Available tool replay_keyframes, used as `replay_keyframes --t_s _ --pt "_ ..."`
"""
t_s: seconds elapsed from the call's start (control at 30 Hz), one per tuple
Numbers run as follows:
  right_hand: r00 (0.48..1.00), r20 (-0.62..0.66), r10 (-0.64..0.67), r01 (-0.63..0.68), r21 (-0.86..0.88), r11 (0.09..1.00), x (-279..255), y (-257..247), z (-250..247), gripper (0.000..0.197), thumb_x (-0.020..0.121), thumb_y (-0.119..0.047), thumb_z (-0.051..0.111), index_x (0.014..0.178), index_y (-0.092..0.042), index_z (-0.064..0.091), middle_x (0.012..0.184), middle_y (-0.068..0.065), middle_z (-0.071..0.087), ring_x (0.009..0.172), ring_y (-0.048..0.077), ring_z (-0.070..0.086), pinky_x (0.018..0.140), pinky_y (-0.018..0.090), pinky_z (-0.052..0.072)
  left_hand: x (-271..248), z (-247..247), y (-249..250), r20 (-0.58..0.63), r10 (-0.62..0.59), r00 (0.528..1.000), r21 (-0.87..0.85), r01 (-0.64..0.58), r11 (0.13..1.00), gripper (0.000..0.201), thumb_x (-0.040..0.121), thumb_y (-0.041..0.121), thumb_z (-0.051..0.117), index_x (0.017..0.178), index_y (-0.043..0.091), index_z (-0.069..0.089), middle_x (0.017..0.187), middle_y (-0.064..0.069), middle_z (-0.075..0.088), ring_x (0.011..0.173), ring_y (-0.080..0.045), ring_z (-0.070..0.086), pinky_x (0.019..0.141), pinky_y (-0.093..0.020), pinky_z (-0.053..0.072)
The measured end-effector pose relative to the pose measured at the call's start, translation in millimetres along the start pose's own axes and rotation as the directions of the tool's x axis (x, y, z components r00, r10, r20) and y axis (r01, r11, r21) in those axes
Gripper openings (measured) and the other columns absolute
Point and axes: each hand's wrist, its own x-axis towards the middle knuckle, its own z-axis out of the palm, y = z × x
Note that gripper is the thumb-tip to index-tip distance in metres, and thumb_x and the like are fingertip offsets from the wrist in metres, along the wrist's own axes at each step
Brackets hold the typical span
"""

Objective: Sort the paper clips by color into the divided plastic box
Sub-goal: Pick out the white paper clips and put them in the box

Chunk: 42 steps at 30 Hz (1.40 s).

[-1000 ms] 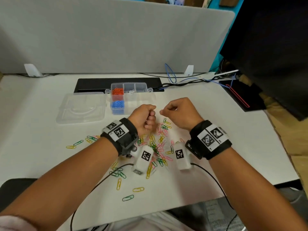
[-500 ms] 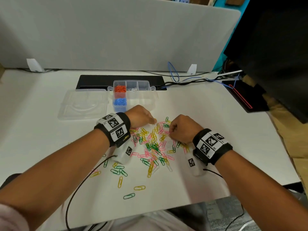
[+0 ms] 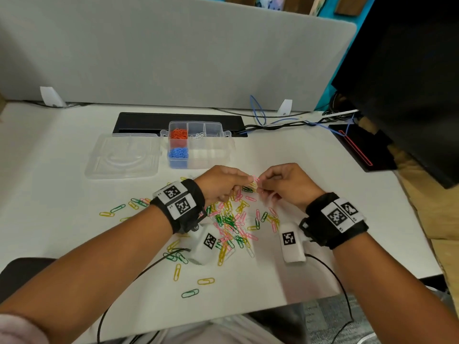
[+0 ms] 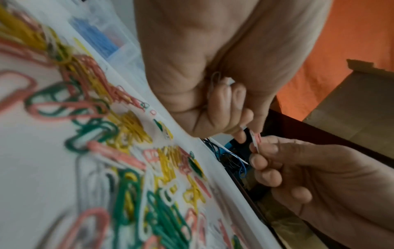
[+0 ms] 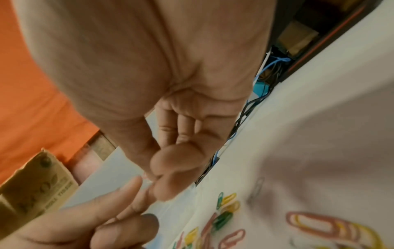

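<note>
While both hands hover together above the loose pile [image 3: 233, 219] of pink, yellow, green and white paper clips on the counter [image 3: 310, 170], a slip looks like the nearest risk. The left hand [image 3: 221, 182] and the right hand [image 3: 288, 184] each have fingers curled in, and their fingertips meet on a pink clip [image 4: 255, 139] held just clear of the pile; the left wrist view shows what seems to be more than one clip pinched there, and a pale wire loop tucked deeper in the left palm. If linked clips are being pulled apart, a sudden release could flick one off the counter's edge or back into the heap. The divided plastic box [image 3: 211, 155] stands just beyond the hands, with orange clips [image 3: 178, 134] in its far-left cell, blue clips [image 3: 177, 153] in the near-left one and a few white ones in the far-middle cell; its lid [image 3: 121, 155] lies beside it. The cells are narrow and adjacent, so a careless drop could land pink among blue. A white clip stuck to the pink one could easily ride along unnoticed.
</note>
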Motion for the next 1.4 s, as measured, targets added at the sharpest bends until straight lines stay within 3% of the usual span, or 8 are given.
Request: replay_keyframes --t_s 0.2,0.3,0.43,0.6,0.8,0.97,1.13,1.4 --pt "0.999 -0.017 -0.043 0.041 -0.124 0.991 2.6 -4.3 3.5 0.006 0.086 -0.006 0.071 0.083 -0.009 0.075 0.076 0.006 0.074 0.065 0.013 0.066 0.057 0.024 0.051 4.1 -2.4 6.1 -0.142 0.065 0.988 0.128 -0.046 0.991 0.023 0.085 0.029 0.074 0.098 0.01 0.074 0.051 0.011 0.053 0.048 -0.007 0.042 0.044 -0.017 0.033" --pt "0.994 0.112 -0.019 0.07 -0.466 0.882 0.6 1.6 11.4 0.005 0.079 -0.016 0.079 0.077 -0.02 0.076 0.074 -0.007 0.071 0.073 0.01 0.065 0.071 0.029 0.054 7.0 -16.6 6.5 -0.199 0.078 0.977 0.326 -0.009 0.945 0.02 0.084 0.028 0.076 0.095 0.011 0.076 0.073 0.005 0.065 0.062 -0.007 0.054 0.049 -0.015 0.039" --pt "0.985 0.168 0.049 0.092 -0.734 0.673 -2.5 6.2 28.4 0.022 0.075 -0.031 0.083 0.093 -0.023 0.074 0.073 -0.018 0.055 0.071 0.004 0.055 0.065 0.024 0.043 8.6 -28.9 5.4 -0.232 0.094 0.968 0.441 0.019 0.898 0.021 0.087 0.022 0.072 0.106 0.013 0.073 0.1 0.002 0.065 0.076 -0.01 0.057 0.056 -0.016 0.04" --pt "0.985 0.172 0.012 0.128 -0.777 0.617 1.0 4.5 33.5 0.004 0.082 -0.019 0.073 0.08 -0.017 0.074 0.08 -0.003 0.071 0.077 0.016 0.066 0.065 0.026 0.051 1.3 -23.3 2.7 -0.131 0.099 0.986 0.478 -0.024 0.878 0.009 0.087 0.02 0.072 0.09 0.013 0.077 0.091 0.002 0.072 0.081 -0.01 0.062 0.067 -0.018 0.049" --pt "0.977 0.211 -0.001 0.168 -0.775 0.609 2.2 8.1 35.0 0.018 0.085 -0.014 0.06 0.068 -0.019 0.064 0.076 0.002 0.068 0.074 0.021 0.065 0.065 0.029 0.052 -8.3 8.3 -5.4 0.061 0.028 0.998 0.754 -0.064 0.654 0.008 0.076 0.024 0.081 0.084 0.021 0.079 0.087 0.008 0.075 0.089 -0.01 0.067 0.086 -0.026 0.053" --pt "0.968 0.25 0.016 0.177 -0.729 0.662 4.9 7.0 32.6 0.017 0.084 -0.009 0.063 0.076 -0.024 0.06 0.075 -0.009 0.057 0.071 0.012 0.056 0.062 0.023 0.043 -7.0 15.8 -2.6 0.035 0.025 0.999 0.878 -0.042 0.477 0.025 0.072 0.031 0.084 0.092 0.018 0.077 0.093 0.0 0.073 0.088 -0.017 0.066 0.076 -0.027 0.052" --pt "0.965 0.258 0.035 0.159 -0.69 0.707 5.5 6.6 27.9 0.015 0.079 -0.009 0.068 0.089 -0.02 0.064 0.075 -0.009 0.056 0.068 0.009 0.054 0.065 0.025 0.048 -9.4 14.8 -4.1 0.004 -0.006 1.0 0.871 -0.001 0.492 0.03 0.072 0.029 0.085 0.091 0.01 0.072 0.092 -0.005 0.071 0.087 -0.02 0.065 0.072 -0.027 0.051" --pt "0.98 0.194 0.05 0.107 -0.715 0.691 5.1 5.8 21.6 0.008 0.078 -0.015 0.079 0.077 -0.018 0.071 0.074 -0.006 0.064 0.07 0.011 0.06 0.057 0.021 0.044 -10.6 12.4 -7.3 0.018 0.027 0.999 0.854 -0.029 0.52 0.018 0.076 0.025 0.082 0.085 0.012 0.075 0.082 0.0 0.069 0.077 -0.014 0.059 0.071 -0.024 0.046"
